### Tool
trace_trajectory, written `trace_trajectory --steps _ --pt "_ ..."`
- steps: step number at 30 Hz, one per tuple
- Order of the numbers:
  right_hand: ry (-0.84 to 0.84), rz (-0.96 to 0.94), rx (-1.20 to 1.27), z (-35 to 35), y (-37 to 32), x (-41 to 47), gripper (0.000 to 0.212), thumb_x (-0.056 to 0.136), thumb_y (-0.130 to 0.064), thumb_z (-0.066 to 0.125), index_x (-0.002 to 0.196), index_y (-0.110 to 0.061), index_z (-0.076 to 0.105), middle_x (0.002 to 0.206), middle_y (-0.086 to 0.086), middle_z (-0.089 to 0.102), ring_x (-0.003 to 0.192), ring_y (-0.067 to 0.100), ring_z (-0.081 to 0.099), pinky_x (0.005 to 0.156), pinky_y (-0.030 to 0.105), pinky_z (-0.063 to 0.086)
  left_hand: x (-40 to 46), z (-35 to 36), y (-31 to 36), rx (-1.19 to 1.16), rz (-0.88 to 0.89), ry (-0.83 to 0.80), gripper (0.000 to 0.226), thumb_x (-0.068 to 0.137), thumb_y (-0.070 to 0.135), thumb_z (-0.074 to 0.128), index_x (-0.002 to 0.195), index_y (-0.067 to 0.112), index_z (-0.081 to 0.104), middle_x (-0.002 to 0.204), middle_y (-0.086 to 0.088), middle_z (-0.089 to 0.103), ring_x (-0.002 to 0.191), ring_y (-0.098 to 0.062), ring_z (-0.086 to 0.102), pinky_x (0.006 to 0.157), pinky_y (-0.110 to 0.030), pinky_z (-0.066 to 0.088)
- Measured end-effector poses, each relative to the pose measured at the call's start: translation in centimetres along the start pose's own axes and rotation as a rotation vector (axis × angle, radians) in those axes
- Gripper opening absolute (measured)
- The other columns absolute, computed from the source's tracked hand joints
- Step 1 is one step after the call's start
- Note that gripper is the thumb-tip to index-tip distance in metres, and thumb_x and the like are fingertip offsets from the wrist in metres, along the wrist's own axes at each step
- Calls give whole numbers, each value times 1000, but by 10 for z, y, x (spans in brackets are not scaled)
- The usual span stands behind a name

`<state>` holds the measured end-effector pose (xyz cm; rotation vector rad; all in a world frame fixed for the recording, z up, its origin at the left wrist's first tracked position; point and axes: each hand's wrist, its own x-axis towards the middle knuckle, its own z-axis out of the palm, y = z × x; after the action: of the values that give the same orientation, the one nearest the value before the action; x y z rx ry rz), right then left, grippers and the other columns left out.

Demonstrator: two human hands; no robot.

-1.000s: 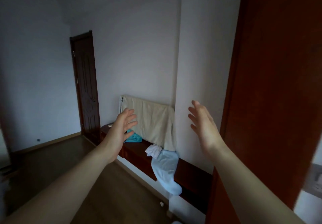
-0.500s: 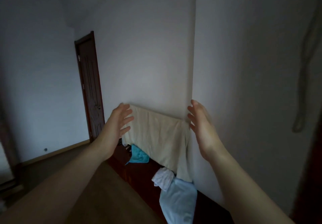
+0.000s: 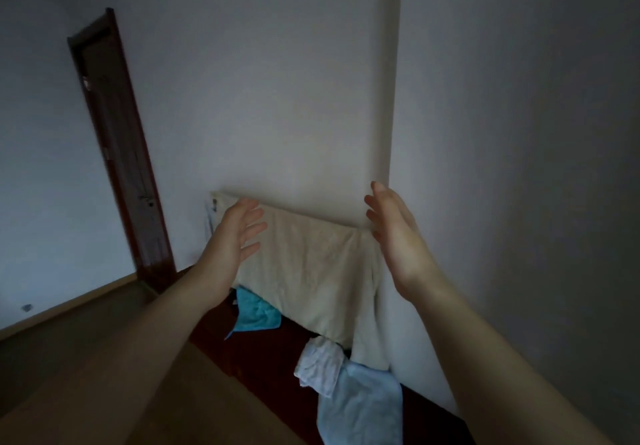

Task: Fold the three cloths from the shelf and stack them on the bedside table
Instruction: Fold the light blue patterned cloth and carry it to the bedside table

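Cloths (image 3: 349, 385) on dark shelf (image 3: 263, 344) below, left hand (image 3: 232, 236), right hand (image 3: 398, 236) raised, fingers spread, empty

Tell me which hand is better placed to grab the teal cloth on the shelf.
Probably the left hand: the teal cloth lies just below its wrist, while the right hand is raised nearer the wall corner. Both are empty.

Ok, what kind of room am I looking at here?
Likely a home bedroom: plain walls, a dark wooden door, wood floor, and a low wooden shelf with loose cloths beneath a cream draped cloth.
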<state>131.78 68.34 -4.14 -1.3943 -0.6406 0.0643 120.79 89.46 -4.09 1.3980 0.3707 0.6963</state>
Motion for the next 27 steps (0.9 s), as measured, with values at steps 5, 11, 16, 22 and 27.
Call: trace_trajectory --steps 5,11,16,22,27 --pt "140 11 -75 24 19 20 76 80 -80 44 147 -43 45 152 -18 49 142 4 42 123 43 29 65 -6 -23 -4 18 -189 45 103 52 32 135 28 53 138 1 58 125 -15 56 113 -41 38" --pt "386 52 -188 36 26 19 72 83 -79 43 146 -44 46 152 -18 48 141 4 43 123 44 29 123 7 -36 -24 23 -452 62 92 61 38 141 25 49 141 1 56 127 -15 54 108 -39 39" --pt "559 78 -283 31 22 -6 79 78 -82 40 147 -43 45 152 -16 48 141 6 44 123 45 29 128 32 -55 -52 -12 -635 72 82 63 39 142 24 49 142 2 56 126 -13 56 99 -35 42" --pt "657 90 -322 12 21 -25 79 78 -82 42 146 -43 47 151 -15 51 140 6 45 122 45 31 117 66 -82 -96 -44 -741 52 105 48 33 147 21 46 147 0 53 125 -11 56 97 -31 44" --pt "656 135 -302 -8 45 -26 78 78 -81 43 145 -43 47 149 -15 51 139 6 46 122 44 32 114 73 -103 -69 -80 -741 73 81 65 44 142 25 51 140 7 59 126 -12 57 103 -35 42"
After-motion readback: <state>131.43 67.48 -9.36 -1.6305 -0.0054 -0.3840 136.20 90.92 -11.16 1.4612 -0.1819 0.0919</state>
